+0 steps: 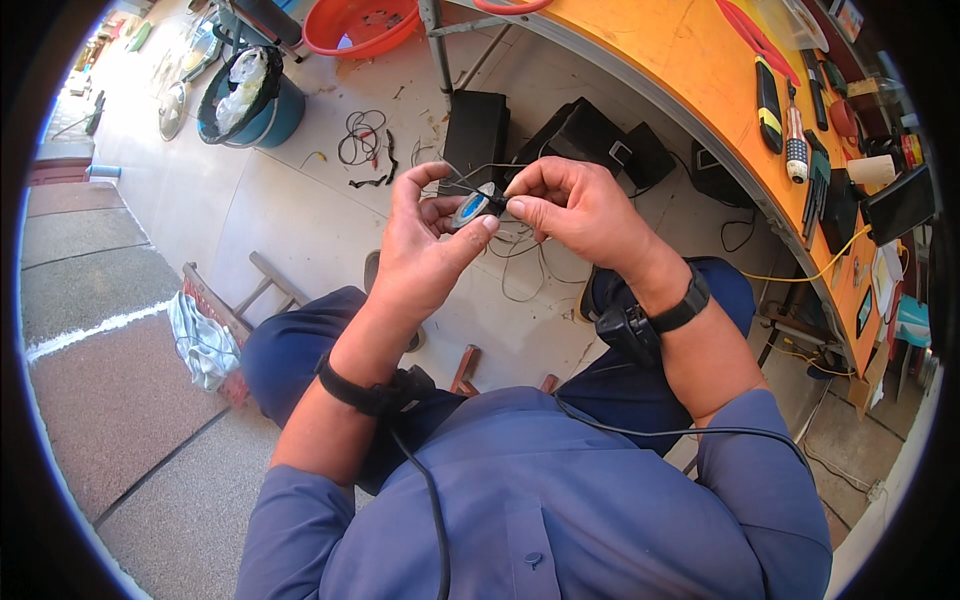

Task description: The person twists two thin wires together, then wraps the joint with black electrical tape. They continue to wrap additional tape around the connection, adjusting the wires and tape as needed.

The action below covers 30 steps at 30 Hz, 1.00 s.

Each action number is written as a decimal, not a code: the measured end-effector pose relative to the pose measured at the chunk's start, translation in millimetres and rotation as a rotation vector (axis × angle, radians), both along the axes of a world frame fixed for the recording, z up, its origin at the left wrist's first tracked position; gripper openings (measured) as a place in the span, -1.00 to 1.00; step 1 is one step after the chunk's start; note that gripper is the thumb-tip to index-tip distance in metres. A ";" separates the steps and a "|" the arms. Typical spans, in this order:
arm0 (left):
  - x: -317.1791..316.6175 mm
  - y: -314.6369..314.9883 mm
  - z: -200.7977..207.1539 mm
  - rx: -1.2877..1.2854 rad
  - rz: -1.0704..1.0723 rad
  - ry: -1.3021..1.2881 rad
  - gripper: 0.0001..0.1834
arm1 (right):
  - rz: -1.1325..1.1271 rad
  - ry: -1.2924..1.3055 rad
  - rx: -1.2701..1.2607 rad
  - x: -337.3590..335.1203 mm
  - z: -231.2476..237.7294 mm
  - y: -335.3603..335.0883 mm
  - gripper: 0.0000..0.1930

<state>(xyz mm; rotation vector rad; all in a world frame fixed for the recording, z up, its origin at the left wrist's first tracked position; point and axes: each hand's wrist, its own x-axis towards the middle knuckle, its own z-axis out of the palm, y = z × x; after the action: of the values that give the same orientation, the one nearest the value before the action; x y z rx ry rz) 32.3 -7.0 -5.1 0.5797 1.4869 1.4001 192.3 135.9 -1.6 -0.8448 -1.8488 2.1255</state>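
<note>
In front of my chest, my left hand [432,228] is closed on a small roundish grey piece with a blue middle [470,208], its thumb along the near side. Close by on the right, my right hand [572,205] pinches a small black piece [496,198] between thumb and fingertips. That black piece meets the edge of the grey one; whether it is tape or a cable end I cannot make out. Thin wires run past my fingers, and a loose tangle of thin cable [525,270] hangs or lies below my hands.
Black boxes [474,135] lie on the floor ahead, near coiled wires [362,138]. A blue bucket [285,118] and a red basin [358,28] stand farther left. The curved orange table [690,75] at right carries screwdrivers [796,150] and a yellow-black cutter [768,105].
</note>
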 end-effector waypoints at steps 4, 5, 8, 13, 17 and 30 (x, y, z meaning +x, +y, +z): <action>1.9 -2.6 -6.0 0.035 0.031 0.041 -0.20 | -0.033 0.012 0.222 -0.7 -1.6 -1.5 -0.79; 2.4 -2.4 -8.3 0.048 0.047 0.055 -0.21 | -0.051 0.020 0.243 -1.1 -2.1 -2.4 -0.79; 3.5 -0.2 -15.5 0.194 0.114 0.238 -0.22 | -0.097 0.035 0.285 -2.7 -3.3 -6.0 -0.78; 1.4 -4.0 -21.0 0.231 0.111 0.300 -0.24 | -0.106 0.021 0.357 -4.6 -2.2 -9.0 -0.80; -1.7 -2.0 -21.8 0.252 0.081 0.382 -0.32 | -0.144 0.088 0.418 -7.2 -0.6 -12.4 -0.84; -2.2 0.6 -0.4 0.017 -0.229 0.270 -0.54 | -0.120 0.076 0.616 -7.9 -1.8 -15.7 -0.88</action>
<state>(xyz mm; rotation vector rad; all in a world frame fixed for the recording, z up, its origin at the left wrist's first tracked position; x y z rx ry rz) 30.1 -6.3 -5.5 0.9487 1.5635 1.1915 184.4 120.1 -3.4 -0.6860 -2.1579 1.3600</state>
